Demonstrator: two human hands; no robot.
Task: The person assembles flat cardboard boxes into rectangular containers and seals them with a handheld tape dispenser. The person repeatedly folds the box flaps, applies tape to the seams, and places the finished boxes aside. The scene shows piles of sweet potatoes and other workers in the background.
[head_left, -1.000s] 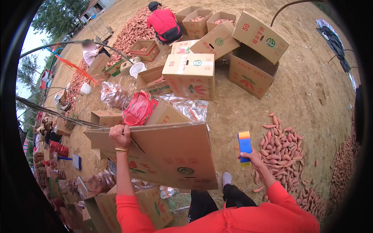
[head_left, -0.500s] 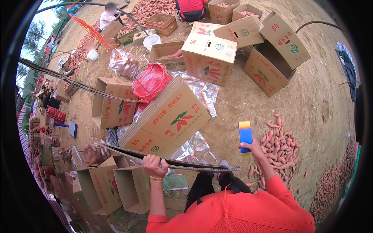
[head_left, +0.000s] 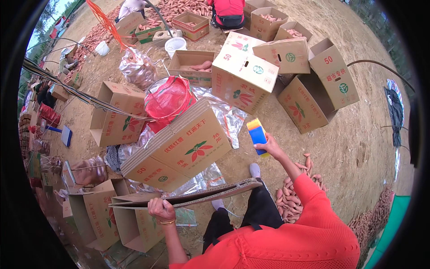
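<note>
My left hand (head_left: 161, 210) is closed round the near edge of a folded-flat cardboard box (head_left: 210, 193), held edge-up in front of my legs, with its layers slightly parted. In my right hand (head_left: 269, 145) is a blue and yellow block-shaped tool (head_left: 257, 135); its exact kind does not show. The fingers wrap its side, and it is held over bare ground. Beyond the held box leans a stack of flattened cardboard boxes (head_left: 183, 150), printed with red and green leaves. A pile of sweet potatoes (head_left: 289, 199) lies on the ground, partly hidden by my right arm.
Standing ahead are a closed carton (head_left: 244, 74) and an open carton (head_left: 304, 107). A red mesh bag (head_left: 168, 101) sits behind the stack. Open boxes (head_left: 141, 224) stand at lower left. A person in red (head_left: 228, 13) sits at the far side near more sweet potatoes.
My right hand has moved left and forward with the blue and yellow tool. The folded box has shifted left in my left hand. My feet have moved apart, one stepping forward.
</note>
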